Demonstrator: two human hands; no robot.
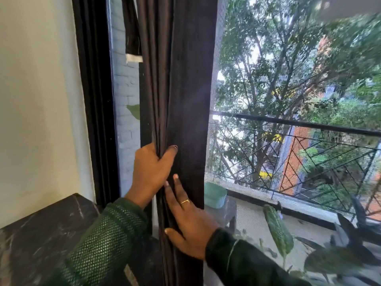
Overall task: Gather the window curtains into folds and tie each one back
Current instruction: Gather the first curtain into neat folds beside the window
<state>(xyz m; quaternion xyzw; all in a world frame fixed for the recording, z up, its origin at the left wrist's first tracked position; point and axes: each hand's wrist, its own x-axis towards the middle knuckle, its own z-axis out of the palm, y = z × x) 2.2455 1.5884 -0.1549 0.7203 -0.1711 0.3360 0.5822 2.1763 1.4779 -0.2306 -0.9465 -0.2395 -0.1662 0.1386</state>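
A dark brown curtain [185, 83] hangs at the left side of the window, gathered into narrow vertical folds. My left hand [151, 170] grips the bunched folds, thumb across the front and fingers tucked behind the cloth. Just below it, my right hand [189, 221] lies with straight fingers pressed flat against the front panel of the curtain, a ring on one finger. A dark strip with a white end [133, 44], perhaps a tie-back, hangs behind the curtain at the upper left.
A dark marble ledge [41, 234] sits at the lower left beside a cream wall [37, 100]. The black window frame [97, 100] stands left of the curtain. Beyond the mesh screen lie a balcony railing [288, 122], a teal pot [215, 195] and leafy plants [278, 230].
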